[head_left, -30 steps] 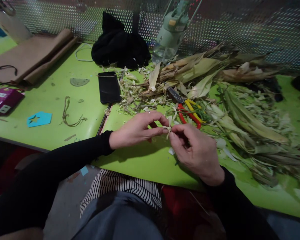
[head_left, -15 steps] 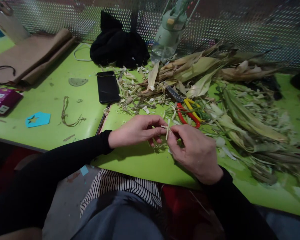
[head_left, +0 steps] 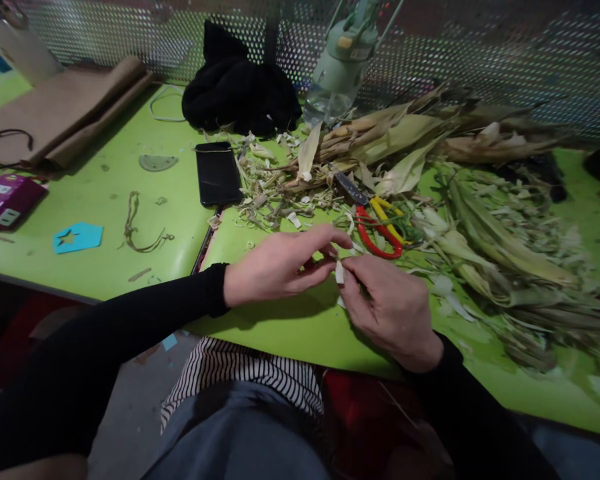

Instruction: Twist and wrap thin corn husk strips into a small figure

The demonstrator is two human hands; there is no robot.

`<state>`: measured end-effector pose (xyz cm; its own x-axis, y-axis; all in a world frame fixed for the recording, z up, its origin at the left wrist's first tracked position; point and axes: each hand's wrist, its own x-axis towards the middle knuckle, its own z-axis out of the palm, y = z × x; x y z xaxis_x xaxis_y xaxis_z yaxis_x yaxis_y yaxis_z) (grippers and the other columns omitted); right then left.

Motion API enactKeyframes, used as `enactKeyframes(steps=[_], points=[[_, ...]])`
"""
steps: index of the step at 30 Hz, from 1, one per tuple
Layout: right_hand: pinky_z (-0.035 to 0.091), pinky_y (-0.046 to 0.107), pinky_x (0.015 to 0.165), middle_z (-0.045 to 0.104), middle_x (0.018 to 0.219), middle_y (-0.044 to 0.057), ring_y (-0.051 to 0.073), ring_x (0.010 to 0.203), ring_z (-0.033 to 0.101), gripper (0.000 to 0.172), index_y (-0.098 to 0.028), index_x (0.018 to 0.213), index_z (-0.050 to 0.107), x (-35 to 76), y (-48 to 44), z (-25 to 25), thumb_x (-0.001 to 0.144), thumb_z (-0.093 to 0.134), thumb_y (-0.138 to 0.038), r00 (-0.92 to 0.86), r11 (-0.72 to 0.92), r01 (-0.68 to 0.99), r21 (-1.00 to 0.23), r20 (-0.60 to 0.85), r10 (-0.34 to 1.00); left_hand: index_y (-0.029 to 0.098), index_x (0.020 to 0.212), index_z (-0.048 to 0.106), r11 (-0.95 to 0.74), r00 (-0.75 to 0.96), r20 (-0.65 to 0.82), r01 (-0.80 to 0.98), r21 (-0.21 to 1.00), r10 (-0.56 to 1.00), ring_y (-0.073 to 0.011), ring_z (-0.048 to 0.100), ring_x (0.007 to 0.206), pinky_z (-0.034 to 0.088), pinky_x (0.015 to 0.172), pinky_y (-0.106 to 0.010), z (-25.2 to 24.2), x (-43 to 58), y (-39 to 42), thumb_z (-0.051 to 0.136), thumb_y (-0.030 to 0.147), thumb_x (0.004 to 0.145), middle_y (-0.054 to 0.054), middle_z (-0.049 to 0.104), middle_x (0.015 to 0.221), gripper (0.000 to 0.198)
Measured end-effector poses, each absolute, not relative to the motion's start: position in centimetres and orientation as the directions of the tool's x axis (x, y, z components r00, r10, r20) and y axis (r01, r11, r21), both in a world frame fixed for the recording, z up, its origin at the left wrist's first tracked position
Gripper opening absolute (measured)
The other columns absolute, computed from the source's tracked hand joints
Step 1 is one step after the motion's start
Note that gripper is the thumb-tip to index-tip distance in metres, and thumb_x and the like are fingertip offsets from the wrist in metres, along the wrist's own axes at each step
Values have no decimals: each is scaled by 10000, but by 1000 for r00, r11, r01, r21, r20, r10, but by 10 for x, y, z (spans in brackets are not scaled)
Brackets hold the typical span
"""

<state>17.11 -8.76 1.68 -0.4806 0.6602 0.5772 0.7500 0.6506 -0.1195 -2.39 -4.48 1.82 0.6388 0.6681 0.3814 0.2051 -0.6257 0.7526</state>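
Note:
At the near edge of the green table, my two hands meet over a small pale strip of corn husk (head_left: 340, 273). My right hand (head_left: 393, 307) pinches it between thumb and forefinger. The fingers of my left hand (head_left: 293, 261) close in on its other side, thumb against the strip and forefinger arched above. The far part of the strip is hidden among the fingers. Just beyond my right hand lie wire pliers (head_left: 380, 230) with red and yellow handles. Husk scraps (head_left: 265, 190) are scattered past my left hand.
Dry corn husks (head_left: 395, 137) and greener husks (head_left: 505, 233) are heaped at the back and right. A phone (head_left: 218, 173), a water bottle (head_left: 337, 73), black cloth (head_left: 240, 93), brown paper (head_left: 65, 113), a blue paper cut-out (head_left: 87, 239) and a half-round protractor (head_left: 159, 163) are also here.
The thin, knotted-looking crossing of husk between my fingertips now shows as a flat pale end pointing down. My left forefinger has lifted and reached further right over it.

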Motion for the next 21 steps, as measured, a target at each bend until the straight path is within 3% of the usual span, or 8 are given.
enactKeyframes(steps=[6, 12, 16, 21], points=[[335, 268, 513, 493, 564, -22, 107, 527, 425, 233, -186, 662, 569, 169, -93, 23, 880, 517, -123, -457, 668, 724, -172, 606, 651, 141, 1103, 567, -662, 593, 411, 295, 689, 692, -89, 670, 719, 493, 620, -192, 14, -19, -49, 538, 214, 905, -53, 724, 962, 213], [297, 285, 491, 442, 550, -34, 108, 518, 373, 242, -201, 642, 526, 166, -96, 21, 867, 536, -111, -457, 675, 727, -123, 646, 611, 134, 992, 583, -588, 586, 389, 191, 786, 710, -84, 653, 725, 501, 625, -177, 19, -20, -52, 559, 207, 898, -45, 712, 881, 121], [327, 289, 509, 491, 573, -23, 123, 550, 427, 196, -203, 693, 542, 167, -94, 20, 857, 566, -100, -451, 662, 746, -65, 682, 575, 129, 1032, 592, -415, 598, 314, 34, 909, 737, -74, 660, 773, 519, 625, -145, 25, -24, -45, 625, 185, 866, -62, 710, 974, 178], [370, 301, 542, 557, 606, -9, 146, 574, 505, 144, -209, 766, 570, 170, -93, 22, 842, 586, -88, -448, 652, 757, -45, 692, 567, 125, 1013, 606, -60, 683, 72, -42, 997, 727, -58, 637, 636, 528, 552, -148, 27, -25, -40, 641, 313, 903, -34, 690, 870, 220]])
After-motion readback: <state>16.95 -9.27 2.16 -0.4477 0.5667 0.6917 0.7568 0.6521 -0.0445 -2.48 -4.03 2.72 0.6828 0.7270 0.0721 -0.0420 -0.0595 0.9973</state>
